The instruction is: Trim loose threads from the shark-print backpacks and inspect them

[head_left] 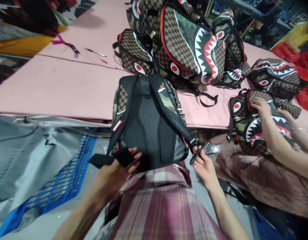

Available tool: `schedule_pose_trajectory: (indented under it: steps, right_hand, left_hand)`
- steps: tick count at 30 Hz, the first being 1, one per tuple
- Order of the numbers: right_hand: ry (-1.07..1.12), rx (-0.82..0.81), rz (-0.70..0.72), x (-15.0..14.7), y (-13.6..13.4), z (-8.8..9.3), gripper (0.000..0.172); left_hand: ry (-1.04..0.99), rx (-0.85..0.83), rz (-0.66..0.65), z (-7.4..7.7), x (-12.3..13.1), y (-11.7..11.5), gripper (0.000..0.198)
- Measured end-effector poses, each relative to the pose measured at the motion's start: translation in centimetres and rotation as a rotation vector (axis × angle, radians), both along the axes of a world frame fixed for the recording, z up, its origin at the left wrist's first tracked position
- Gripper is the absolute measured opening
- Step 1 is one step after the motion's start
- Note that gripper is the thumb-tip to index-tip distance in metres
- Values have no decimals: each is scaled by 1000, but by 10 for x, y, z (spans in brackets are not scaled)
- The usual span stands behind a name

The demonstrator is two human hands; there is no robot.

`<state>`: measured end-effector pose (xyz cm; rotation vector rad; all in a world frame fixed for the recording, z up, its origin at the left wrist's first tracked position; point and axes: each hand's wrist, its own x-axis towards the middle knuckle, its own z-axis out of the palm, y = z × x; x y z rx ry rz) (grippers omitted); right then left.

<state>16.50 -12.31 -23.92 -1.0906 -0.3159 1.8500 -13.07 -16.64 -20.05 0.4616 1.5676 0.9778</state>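
A backpack (150,123) rests at the table's front edge, its black padded back and two shoulder straps facing me. Its sides show brown check and camouflage. At its lower left, my left hand (119,170), somewhat blurred, is closed on black strap webbing (101,160). My right hand (203,163) pinches the dark end of the right shoulder strap (196,155) beside the bag's lower right corner. Something small and shiny shows next to those fingers. The bag's bottom lies against my plaid clothing (161,206).
Several shark-face backpacks (188,46) are piled on the pink table (89,86). Pliers (73,48) and a pen (95,52) lie at the left. At the right, another person's hands (263,110) touch a small shark bag (253,130). A blue crate (69,173) stands below left.
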Motion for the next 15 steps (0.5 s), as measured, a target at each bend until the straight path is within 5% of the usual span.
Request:
schedule_pose_trajectory:
  steps: [4,6,12,15]
  right_hand:
    - [412,-48,-82,-41,14,17,7]
    - [529,-86,-88,-49,14,14,10]
    - [575,-146,-110,-49,16,8,13]
    - [583,-159,-117,-45,16,11,19]
  left_hand:
    - [-576,-33,377,6,31,28,24]
    - [-692,9,491,8,36,35,23]
    - [-686,103,519,6,37,38,23]
    - [-858,100,502,0,34,38,25]
